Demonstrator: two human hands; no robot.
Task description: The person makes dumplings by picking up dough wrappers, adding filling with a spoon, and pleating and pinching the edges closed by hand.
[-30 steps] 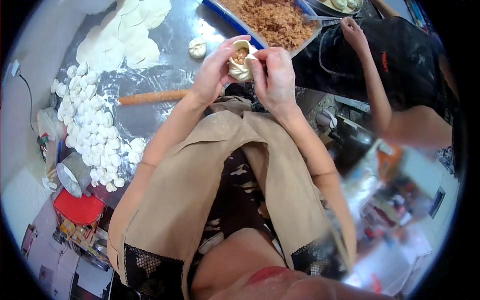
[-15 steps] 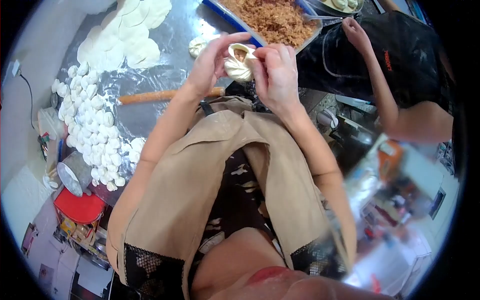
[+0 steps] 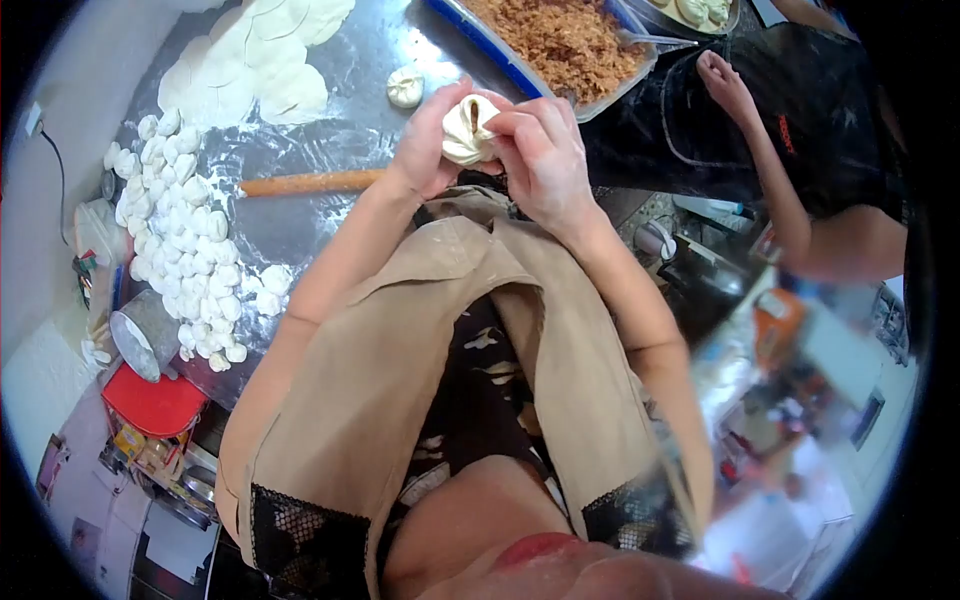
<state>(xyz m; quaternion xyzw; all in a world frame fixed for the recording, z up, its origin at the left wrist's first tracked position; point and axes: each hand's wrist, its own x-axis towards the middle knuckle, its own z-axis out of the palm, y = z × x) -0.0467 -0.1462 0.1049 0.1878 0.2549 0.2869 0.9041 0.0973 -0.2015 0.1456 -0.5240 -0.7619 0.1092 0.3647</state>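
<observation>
A filled dough bun (image 3: 466,132), pleated round its top with a narrow slit left in the middle, sits between my two hands above the table's near edge. My left hand (image 3: 424,140) cups it from the left and below. The fingers of my right hand (image 3: 543,150) pinch the dough rim on its right side. Just beyond my left hand, a closed pleated bun (image 3: 405,88) rests on the metal table. A wooden rolling pin (image 3: 310,183) lies left of my hands, its right end hidden behind my left wrist.
Flat dough rounds (image 3: 245,65) overlap at the back left, with many small floured dough pieces (image 3: 180,235) nearer. A blue-rimmed tray (image 3: 490,45) holds reddish-brown shredded filling (image 3: 560,45) and a spoon. On the right stands another person in a black apron (image 3: 830,110); a metal canister (image 3: 145,335) is at the left edge.
The bun's opening has narrowed from a wide gap to a slit. My left hand has folded round the bun, its fingers no longer stretched out. The view has shifted slightly.
</observation>
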